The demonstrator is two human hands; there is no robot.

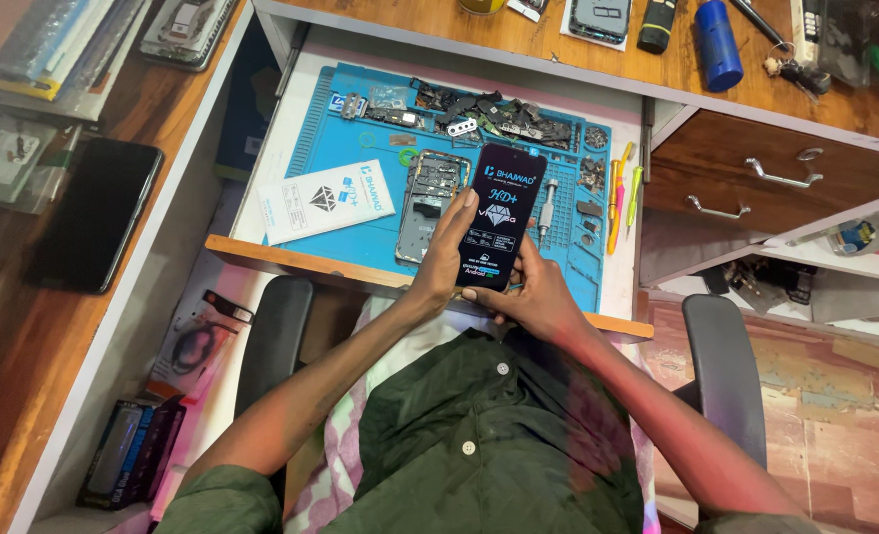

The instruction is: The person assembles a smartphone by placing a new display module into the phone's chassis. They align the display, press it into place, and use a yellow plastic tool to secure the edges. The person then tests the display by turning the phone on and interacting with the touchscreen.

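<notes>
At far left a dark phone point(91, 213) lies on the wooden side counter, well apart from the work. On the blue repair mat point(336, 148) rest a white printed packet point(327, 202) and an opened phone frame point(428, 203), its parts (still loose) scattered along the mat's top edge. The left hand point(442, 257) and right hand point(526, 295) both close around a black display panel point(500, 215), held upright above the drawer's front edge; fitting appears not yet done. Tweezers and picks point(622, 193) crowd the mat's right rim, leaving little room.
</notes>
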